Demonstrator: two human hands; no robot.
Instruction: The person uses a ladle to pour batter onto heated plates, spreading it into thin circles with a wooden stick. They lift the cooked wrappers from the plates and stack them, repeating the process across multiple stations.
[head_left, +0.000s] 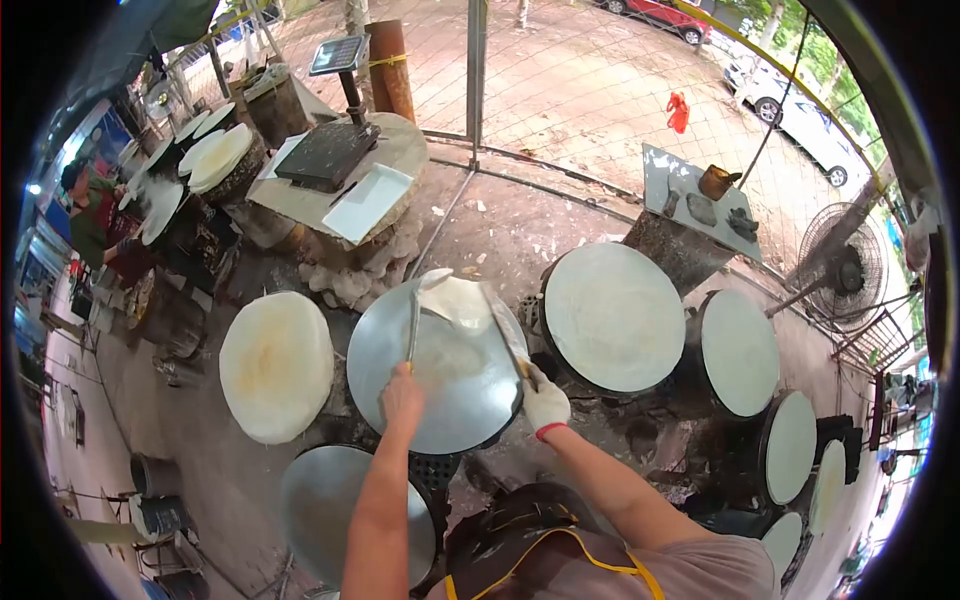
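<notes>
Setting: an open-air cooking stall on a paved yard (600, 90), fenced with wire mesh; parked cars at 1 o'clock, a standing fan (842, 268) at 3 o'clock.
Work surface: round griddles ring the person; the one in use, the centre griddle (440, 385), lies straight ahead and shows bare grey metal over most of its face.
Thing in hand: a thin, pale flatbread (455, 298), folded and bunched at the 12 o'clock edge of the centre griddle, partly lifted off the metal.
Left hand (402, 392): bare, clenched round the handle of a long thin spatula (413, 325), whose blade reaches to the flatbread's left edge at 11 o'clock.
Right hand (545, 402): in a white glove with a red cuff, closed round a flat scraper (503, 328) that runs up to the flatbread's right side at 1 o'clock.
Step, as judged: the cooked sheet seems to be in the middle of being peeled and gathered, both tools working under it from opposite sides.
Next move calls for: both blades kept low and level under the sheet, lifting together so that the thin bread does not tear.
Neighbours: a covered griddle (276, 365) at 9 o'clock, another (613, 315) at 2 o'clock, more curving away to 4 o'clock.
Farther off: a digital scale (330, 150) on a round table at 11 o'clock, beside stacked white discs (218, 158); another person (90, 215) at 10 o'clock.
</notes>
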